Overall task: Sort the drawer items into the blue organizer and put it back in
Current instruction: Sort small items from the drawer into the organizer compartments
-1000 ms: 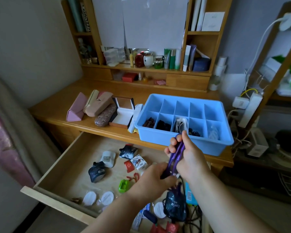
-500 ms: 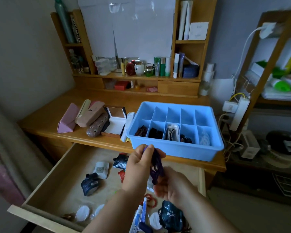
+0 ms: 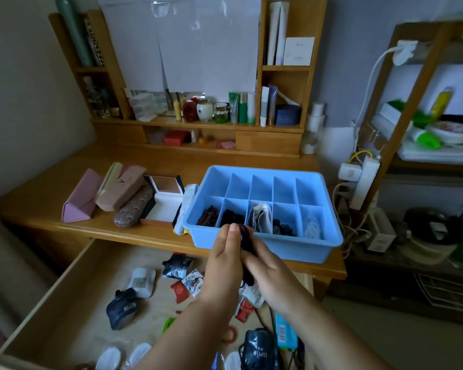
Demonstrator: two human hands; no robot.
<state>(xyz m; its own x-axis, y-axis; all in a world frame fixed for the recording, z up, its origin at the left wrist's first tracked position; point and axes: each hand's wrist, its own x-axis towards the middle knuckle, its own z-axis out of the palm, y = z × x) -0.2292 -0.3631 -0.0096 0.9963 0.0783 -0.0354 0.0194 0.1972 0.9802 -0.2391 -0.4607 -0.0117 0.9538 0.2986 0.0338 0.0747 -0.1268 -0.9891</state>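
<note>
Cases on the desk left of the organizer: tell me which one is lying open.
The white-lined box, nearest the blue organizer, lid up. The pink triangular case, tan case and brown patterned case are closed.

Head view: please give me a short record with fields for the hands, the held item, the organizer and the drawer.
left hand: grips the purple cord
right hand: grips the same cord lower down
purple cord: bunched between both hands, in front of the organizer's near wall
blue organizer: on the desk; near row filled, far row looks empty
drawer: open, with small items loose inside
</note>
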